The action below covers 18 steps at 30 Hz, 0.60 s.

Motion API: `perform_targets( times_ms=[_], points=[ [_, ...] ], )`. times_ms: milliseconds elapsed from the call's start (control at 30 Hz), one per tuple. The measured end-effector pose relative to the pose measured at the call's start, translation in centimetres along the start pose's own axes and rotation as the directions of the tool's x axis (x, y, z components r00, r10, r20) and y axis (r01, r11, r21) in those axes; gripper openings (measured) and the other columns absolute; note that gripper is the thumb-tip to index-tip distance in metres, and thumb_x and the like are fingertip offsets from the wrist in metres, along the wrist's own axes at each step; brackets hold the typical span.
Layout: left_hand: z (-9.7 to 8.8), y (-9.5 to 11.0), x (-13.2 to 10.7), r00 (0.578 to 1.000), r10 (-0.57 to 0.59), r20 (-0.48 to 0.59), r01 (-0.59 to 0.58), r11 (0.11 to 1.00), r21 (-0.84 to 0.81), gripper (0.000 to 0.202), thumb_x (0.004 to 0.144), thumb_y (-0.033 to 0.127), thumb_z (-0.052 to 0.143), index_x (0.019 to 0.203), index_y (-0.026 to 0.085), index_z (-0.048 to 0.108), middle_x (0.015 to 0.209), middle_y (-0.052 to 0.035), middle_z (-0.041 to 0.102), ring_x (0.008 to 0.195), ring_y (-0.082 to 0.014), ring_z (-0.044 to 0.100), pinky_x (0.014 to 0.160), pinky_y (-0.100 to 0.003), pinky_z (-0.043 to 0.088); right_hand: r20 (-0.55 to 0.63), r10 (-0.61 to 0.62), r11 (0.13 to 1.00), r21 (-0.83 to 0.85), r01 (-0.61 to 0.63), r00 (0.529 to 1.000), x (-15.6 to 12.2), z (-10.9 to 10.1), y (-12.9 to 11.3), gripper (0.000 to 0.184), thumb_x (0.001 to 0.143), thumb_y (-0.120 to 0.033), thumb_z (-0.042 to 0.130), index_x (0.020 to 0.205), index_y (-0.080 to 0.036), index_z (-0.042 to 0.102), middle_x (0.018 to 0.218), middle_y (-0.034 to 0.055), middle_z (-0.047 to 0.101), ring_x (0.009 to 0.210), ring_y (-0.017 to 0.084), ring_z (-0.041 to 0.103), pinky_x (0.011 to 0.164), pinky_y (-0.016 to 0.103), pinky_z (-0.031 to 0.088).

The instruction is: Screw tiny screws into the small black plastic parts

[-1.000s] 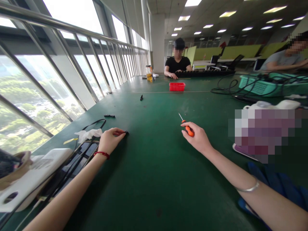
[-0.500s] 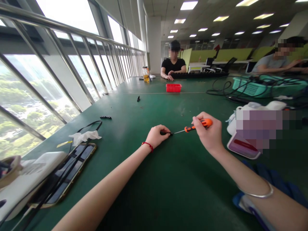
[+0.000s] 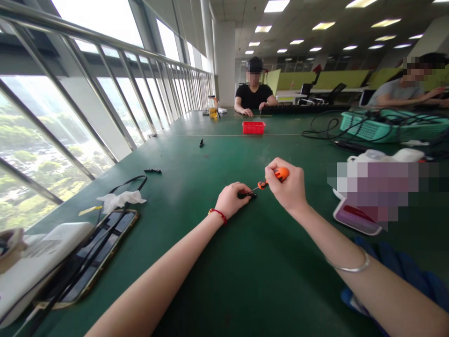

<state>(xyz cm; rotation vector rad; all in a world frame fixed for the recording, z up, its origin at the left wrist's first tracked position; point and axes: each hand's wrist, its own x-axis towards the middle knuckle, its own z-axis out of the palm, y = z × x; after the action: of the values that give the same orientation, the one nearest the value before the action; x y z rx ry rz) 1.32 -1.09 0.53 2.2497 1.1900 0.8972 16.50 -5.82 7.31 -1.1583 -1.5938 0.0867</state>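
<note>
On the green table [image 3: 196, 262], my left hand [image 3: 232, 200] pinches a small black part [image 3: 251, 194] between thumb and fingertips. What kind of part it is, I cannot make out. My right hand [image 3: 287, 183] is closed round the orange and black handle of a screwdriver [image 3: 280, 174]. The thin metal shaft points down and left, its tip at or close to the black part. Whether tip and part touch is too small to tell. Two more black pieces lie farther off, one strip [image 3: 152, 171] at the left and one short piece [image 3: 201, 143] toward the back.
A red tray [image 3: 254, 132] stands ahead. To the right are a teal basket [image 3: 372, 133] with black cables and a phone-like purple object [image 3: 358, 220]. At left lie a phone [image 3: 101, 257], a tissue [image 3: 121, 200] and a white box [image 3: 45, 262]. A person [image 3: 254, 96] sits opposite.
My right hand has moved left with the screwdriver, bringing it nearer my left hand. The shaft now slopes more steeply. My left hand has barely shifted, still pinching the black part.
</note>
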Motion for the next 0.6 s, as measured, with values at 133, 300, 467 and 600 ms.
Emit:
perform_targets(
  times_ms=[133, 300, 467, 600],
  points=[
    [0.02, 0.05, -0.01, 1.0, -0.01, 0.0, 0.01, 1.0, -0.026, 0.012, 0.07, 0.017, 0.062, 0.08, 0.018, 0.07, 0.082, -0.0013, 0.066, 0.076, -0.0133, 0.061, 0.075, -0.024, 0.049, 0.014, 0.013, 1.0, -0.014, -0.013, 1.0, -0.17, -0.03, 0.09, 0.023, 0.076, -0.033, 0.049, 0.057, -0.022, 0.043, 0.05, -0.0028, 0.046, 0.048, 0.012, 0.044, 0.053, 0.025, 0.035],
    [-0.07, 0.01, -0.05, 1.0, 0.008, 0.011, -0.008, 0.999, -0.037, 0.014, 0.071, 0.014, 0.061, 0.081, 0.017, 0.07, 0.082, -0.0019, 0.065, 0.076, -0.0135, 0.061, 0.074, -0.024, 0.049, 0.035, 0.011, 0.998, -0.057, -0.009, 0.999, -0.19, -0.08, -0.09, 0.023, 0.076, -0.034, 0.048, 0.057, -0.022, 0.044, 0.05, -0.0023, 0.047, 0.048, 0.012, 0.044, 0.052, 0.025, 0.035],
    [-0.04, -0.03, -0.04, 1.0, 0.01, 0.015, -0.01, 0.999, -0.039, 0.013, 0.072, 0.016, 0.062, 0.081, 0.017, 0.07, 0.082, -0.0025, 0.065, 0.075, -0.0136, 0.06, 0.074, -0.025, 0.049, 0.036, 0.012, 0.998, -0.067, -0.009, 0.999, -0.2, -0.18, -0.19, 0.023, 0.077, -0.034, 0.047, 0.057, -0.022, 0.044, 0.05, -0.0023, 0.046, 0.048, 0.012, 0.045, 0.053, 0.025, 0.035],
    [-0.04, 0.02, -0.02, 1.0, 0.015, 0.014, -0.014, 0.999, -0.035, 0.012, 0.072, 0.015, 0.061, 0.08, 0.017, 0.07, 0.082, -0.0022, 0.064, 0.075, -0.0133, 0.06, 0.073, -0.024, 0.049, 0.047, 0.027, 0.994, -0.104, -0.022, 0.999, -0.22, -0.2, -0.24, 0.023, 0.077, -0.035, 0.047, 0.058, -0.022, 0.045, 0.05, -0.002, 0.047, 0.049, 0.013, 0.045, 0.053, 0.025, 0.035]
  ],
)
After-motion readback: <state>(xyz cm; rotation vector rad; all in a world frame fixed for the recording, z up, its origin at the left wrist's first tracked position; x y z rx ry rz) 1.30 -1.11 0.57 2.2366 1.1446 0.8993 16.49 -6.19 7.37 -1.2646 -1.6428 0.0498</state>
